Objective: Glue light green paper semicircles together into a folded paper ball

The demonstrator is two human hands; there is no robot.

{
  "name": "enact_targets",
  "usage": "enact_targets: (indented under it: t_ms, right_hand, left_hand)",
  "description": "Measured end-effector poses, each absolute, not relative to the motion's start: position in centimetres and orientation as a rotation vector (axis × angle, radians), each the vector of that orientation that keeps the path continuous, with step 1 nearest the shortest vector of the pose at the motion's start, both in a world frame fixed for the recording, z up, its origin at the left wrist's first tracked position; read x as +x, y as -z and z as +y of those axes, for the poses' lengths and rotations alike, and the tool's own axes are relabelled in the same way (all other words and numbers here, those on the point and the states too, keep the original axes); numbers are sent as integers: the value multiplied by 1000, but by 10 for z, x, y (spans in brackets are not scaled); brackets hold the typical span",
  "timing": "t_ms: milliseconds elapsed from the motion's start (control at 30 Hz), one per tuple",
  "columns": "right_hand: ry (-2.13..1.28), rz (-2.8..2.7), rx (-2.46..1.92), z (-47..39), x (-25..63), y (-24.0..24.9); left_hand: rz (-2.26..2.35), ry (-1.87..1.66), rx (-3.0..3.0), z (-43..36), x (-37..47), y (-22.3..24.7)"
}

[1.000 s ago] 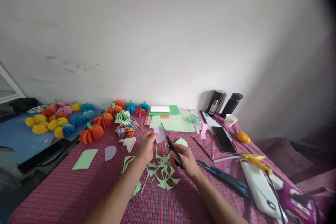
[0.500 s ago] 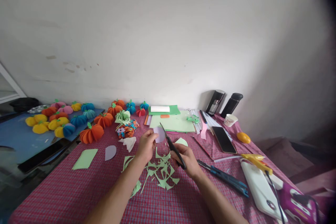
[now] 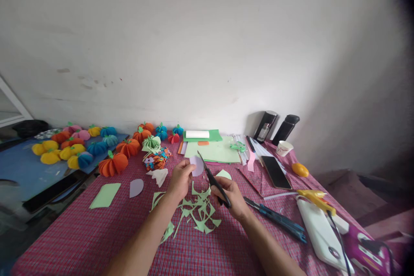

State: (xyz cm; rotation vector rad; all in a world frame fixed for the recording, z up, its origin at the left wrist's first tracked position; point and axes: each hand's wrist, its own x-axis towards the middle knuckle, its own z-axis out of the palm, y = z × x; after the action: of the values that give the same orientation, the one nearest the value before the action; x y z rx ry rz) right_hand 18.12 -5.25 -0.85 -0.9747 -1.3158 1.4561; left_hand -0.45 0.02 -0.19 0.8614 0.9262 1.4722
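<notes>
Between its thumb and fingers, my left hand (image 3: 181, 177) pinches a small lilac paper piece (image 3: 197, 166) with a rounded right edge. Black scissors (image 3: 216, 183) are gripped by my right hand (image 3: 230, 196), their blades pointing up and left at the paper's right edge. Light green paper scraps (image 3: 202, 211) lie on the checked cloth under and between both hands. A lilac half-round piece (image 3: 136, 188) and a green sheet piece (image 3: 105, 196) rest to the left. Behind my right hand lies another light green piece (image 3: 224, 174).
Paper pumpkins (image 3: 113, 164) stand at the left. Green sheets (image 3: 213, 152) lie at the back. A phone (image 3: 276, 172), paper cup (image 3: 283, 148), two dark bottles, a blue cutter (image 3: 281, 222), yellow glue gun (image 3: 313, 200) and white power bank (image 3: 323, 235) occupy the right.
The scissors and my right hand have shifted very slightly right, with the handles a little more apart. My left hand and the lilac paper are almost unmoved.
</notes>
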Motion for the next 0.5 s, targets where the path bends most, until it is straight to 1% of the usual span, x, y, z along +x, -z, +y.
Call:
enact_targets:
  t_ms: [500]
  right_hand:
    - [-1483,-1298,-933,-53,182,8]
  left_hand:
    - [936,-1474,931,0,-6,4]
